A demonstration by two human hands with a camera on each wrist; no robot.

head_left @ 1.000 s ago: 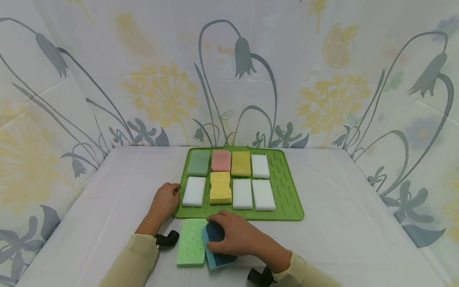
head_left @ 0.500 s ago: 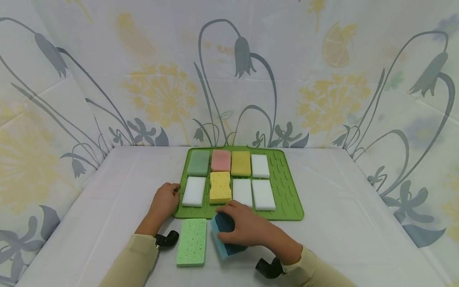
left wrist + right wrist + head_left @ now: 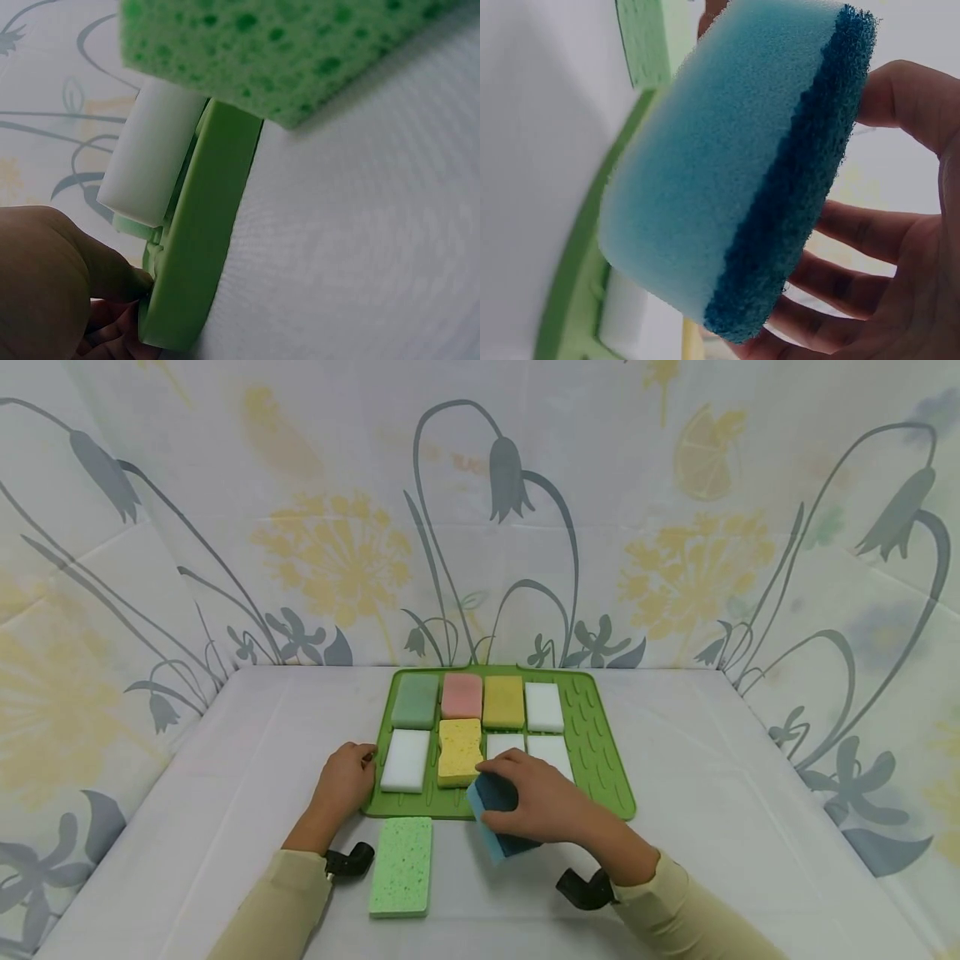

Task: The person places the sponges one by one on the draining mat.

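My right hand (image 3: 543, 797) grips a blue sponge (image 3: 705, 157) with a dark blue scouring side, fingers and thumb on opposite edges. In the head view the sponge is tilted, raised over the front edge of a green drying mat (image 3: 600, 752). At the mat's front left corner, my left hand (image 3: 347, 781) pinches the rim; the left wrist view shows the thumb on the rim's top. A light green speckled sponge (image 3: 401, 868) lies flat in front of the mat. Near the held sponge, a yellow notched sponge (image 3: 461, 753) rests on the mat, and two white sponges are partly hidden behind my right hand.
On the mat's back row lie a grey-green sponge (image 3: 416, 700), a pink sponge (image 3: 462, 695), a mustard sponge (image 3: 504, 702) and a white sponge (image 3: 544, 707). Another white sponge (image 3: 406, 760) lies at front left. A flowered cloth (image 3: 345, 527) hangs behind the table.
My right hand has lifted the blue sponge from beside the light green one and carried it right and away from me, toward the mat. The left hand has stayed put.
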